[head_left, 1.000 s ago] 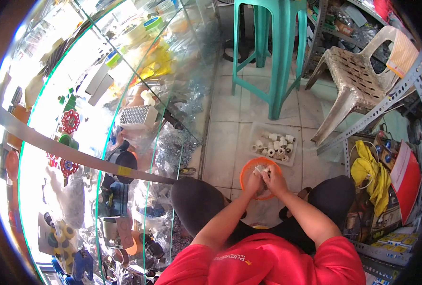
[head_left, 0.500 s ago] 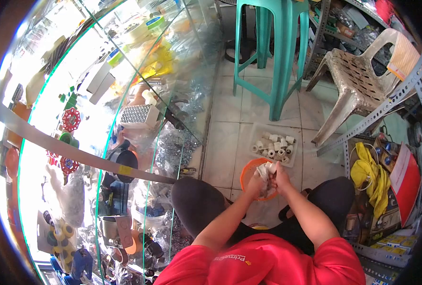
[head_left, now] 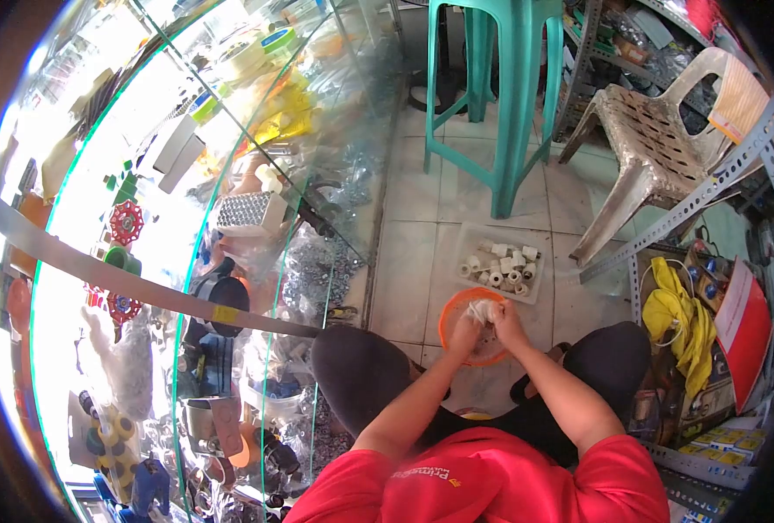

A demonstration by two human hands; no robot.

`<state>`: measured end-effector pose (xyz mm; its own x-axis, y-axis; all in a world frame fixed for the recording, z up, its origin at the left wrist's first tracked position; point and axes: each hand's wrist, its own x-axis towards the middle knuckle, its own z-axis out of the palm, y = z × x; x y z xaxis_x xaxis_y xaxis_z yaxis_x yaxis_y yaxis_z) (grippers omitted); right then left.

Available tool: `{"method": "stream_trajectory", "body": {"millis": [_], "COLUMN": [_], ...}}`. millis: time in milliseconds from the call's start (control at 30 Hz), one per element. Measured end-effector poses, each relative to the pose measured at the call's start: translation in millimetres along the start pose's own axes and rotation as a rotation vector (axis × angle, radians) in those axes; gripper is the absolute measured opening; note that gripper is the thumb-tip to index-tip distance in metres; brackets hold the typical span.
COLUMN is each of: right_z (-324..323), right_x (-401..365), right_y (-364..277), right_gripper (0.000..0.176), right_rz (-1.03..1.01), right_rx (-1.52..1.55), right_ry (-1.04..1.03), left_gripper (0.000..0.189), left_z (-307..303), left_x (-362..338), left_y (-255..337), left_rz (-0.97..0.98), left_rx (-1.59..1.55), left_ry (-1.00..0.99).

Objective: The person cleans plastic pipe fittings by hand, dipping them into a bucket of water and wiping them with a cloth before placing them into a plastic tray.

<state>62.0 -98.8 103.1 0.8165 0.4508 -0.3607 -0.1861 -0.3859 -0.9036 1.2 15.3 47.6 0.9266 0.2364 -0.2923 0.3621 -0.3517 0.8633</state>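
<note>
My left hand (head_left: 467, 336) is closed on a crumpled white cloth (head_left: 481, 311) above an orange basin (head_left: 447, 315). Pressed close beside it, my right hand (head_left: 511, 326) grips a white pipe fitting, now mostly hidden by the cloth and fingers. The basin stands on the floor between my knees, with something greyish inside it. Just beyond its rim, a clear plastic tray (head_left: 533, 293) holds several white pipe fittings (head_left: 497, 276), lying loose in a heap.
A glass display case (head_left: 256, 131) full of hardware runs along my left. Ahead stands a green plastic stool (head_left: 507, 131). To the right are a worn plastic chair (head_left: 644, 131), metal shelving (head_left: 709, 196) and a yellow cloth (head_left: 679, 314).
Both hands have shifted slightly up and left, still together over the basin. The cloth that hung below them is bunched at the top, and the fitting is more covered.
</note>
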Motion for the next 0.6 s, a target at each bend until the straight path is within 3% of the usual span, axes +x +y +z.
{"method": "stream_trajectory", "body": {"millis": [33,67,133,200,267,367,467,533,600], "right_z": [-6,-8,-11,-2,4,12,9,2,2], "right_x": [4,5,4,-5,-6,15,14,6,8], "right_y": [-2,-3,-8,-12,1,41,34,10,6], "right_gripper": [0.03,0.03,0.03,0.035,0.037,0.036,0.034,0.033,0.033], "right_rz": [0.133,0.142,0.156,-0.036,-0.153,-0.198,-0.135,-0.03,-0.008], "right_rx": [0.099,0.071,0.016,-0.07,-0.131,-0.177,-0.057,0.158,0.238], "right_ry": [-0.157,-0.153,-0.143,0.009,0.103,0.112,-0.029,-0.125,-0.048], "left_gripper": [0.033,0.03,0.031,0.033,0.037,0.032,0.027,0.026,0.026], "left_z": [3,6,17,21,-6,-11,4,43,48], "left_x": [-5,-9,3,6,-18,-6,10,45,46], "left_y": [7,14,-9,-17,39,21,-19,-104,-105], "left_rz": [0.129,0.258,0.361,0.227,-0.142,-0.169,-0.019,0.116,0.196], "left_rx": [-0.169,-0.339,-0.34,-0.333,-0.312,-0.084,0.049,-0.417,-0.702], "left_ry": [0.092,0.182,0.144,0.142,0.174,0.155,0.164,0.013,0.008]}}
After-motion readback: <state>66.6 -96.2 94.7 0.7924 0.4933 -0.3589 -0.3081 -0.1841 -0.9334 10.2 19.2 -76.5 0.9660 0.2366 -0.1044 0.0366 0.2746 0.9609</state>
